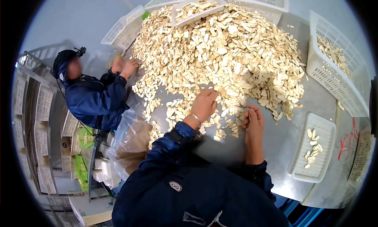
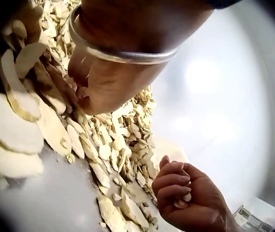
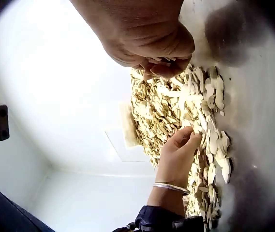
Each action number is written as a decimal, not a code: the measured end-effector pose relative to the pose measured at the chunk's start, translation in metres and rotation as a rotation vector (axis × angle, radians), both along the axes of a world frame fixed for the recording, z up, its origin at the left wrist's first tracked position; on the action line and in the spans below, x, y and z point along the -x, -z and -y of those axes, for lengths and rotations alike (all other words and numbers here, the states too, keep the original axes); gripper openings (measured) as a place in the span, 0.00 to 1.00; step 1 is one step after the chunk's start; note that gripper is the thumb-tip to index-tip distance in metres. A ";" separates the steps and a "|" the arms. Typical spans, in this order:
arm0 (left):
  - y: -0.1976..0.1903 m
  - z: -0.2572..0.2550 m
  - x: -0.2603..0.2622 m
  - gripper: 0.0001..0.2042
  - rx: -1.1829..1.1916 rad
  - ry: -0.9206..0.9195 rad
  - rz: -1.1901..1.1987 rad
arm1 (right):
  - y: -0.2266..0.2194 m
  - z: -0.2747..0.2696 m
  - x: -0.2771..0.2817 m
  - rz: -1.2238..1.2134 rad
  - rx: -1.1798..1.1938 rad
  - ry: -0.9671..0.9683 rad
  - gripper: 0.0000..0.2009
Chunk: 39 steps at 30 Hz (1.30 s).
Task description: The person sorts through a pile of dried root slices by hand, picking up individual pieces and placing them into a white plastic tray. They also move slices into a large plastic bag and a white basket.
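A large heap of pale, flat dried slices (image 1: 220, 50) lies on the metal table. At its near edge my left hand (image 1: 204, 104), with a silver bangle (image 1: 197, 119) at the wrist, has its fingertips down among loose slices (image 2: 55, 128). Its thumb and forefinger come close together in the right wrist view; I cannot tell whether they pinch a slice. To the right, my right hand (image 1: 254, 124) is turned with its fingers curled. The left wrist view shows it holding a few small slices (image 2: 182, 200) against the palm.
A shallow white tray (image 1: 328, 129) with several slices stands on the table (image 1: 275, 156) at right. White perforated baskets (image 1: 334, 75) line the right and back. A smaller tray (image 1: 175, 17) of slices sits atop the heap. Another person (image 1: 88, 93) works at left, near shelving (image 1: 47, 105).
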<state>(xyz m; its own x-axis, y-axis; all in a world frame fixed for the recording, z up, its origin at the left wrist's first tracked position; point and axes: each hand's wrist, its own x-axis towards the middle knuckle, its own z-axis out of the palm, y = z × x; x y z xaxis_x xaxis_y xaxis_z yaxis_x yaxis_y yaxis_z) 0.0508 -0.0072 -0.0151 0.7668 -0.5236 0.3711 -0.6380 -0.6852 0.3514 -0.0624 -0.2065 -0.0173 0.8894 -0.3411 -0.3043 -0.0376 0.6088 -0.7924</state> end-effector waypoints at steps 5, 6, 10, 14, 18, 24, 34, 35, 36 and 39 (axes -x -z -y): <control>-0.009 -0.025 0.005 0.06 0.196 -0.139 -0.138 | -0.006 -0.005 0.001 -0.039 -0.001 -0.038 0.08; -0.011 -0.030 0.007 0.06 0.165 -0.179 -0.155 | -0.005 -0.006 0.000 -0.033 -0.001 -0.042 0.08; -0.009 -0.035 0.007 0.07 0.074 -0.152 -0.136 | -0.003 -0.009 0.001 -0.024 -0.004 -0.049 0.08; -0.016 -0.023 0.017 0.08 0.035 0.143 -0.222 | -0.008 -0.006 0.002 -0.023 -0.021 -0.044 0.07; -0.015 -0.027 0.026 0.07 -0.002 0.098 -0.244 | -0.006 -0.006 0.001 -0.024 -0.017 -0.044 0.07; -0.015 -0.036 0.027 0.08 0.002 -0.026 -0.049 | -0.005 -0.006 0.002 -0.004 -0.066 -0.027 0.07; -0.011 0.015 0.044 0.03 -0.071 -0.055 -0.159 | 0.004 0.010 -0.001 -0.005 -0.035 0.052 0.06; -0.006 0.009 0.040 0.03 -0.087 -0.078 -0.093 | 0.006 0.012 0.000 -0.002 -0.051 0.068 0.06; -0.007 0.005 0.038 0.03 -0.104 -0.102 -0.026 | 0.007 0.012 0.001 0.006 -0.072 0.075 0.06; -0.009 0.014 0.035 0.06 0.023 0.015 0.030 | 0.008 0.011 0.000 0.029 -0.117 0.084 0.06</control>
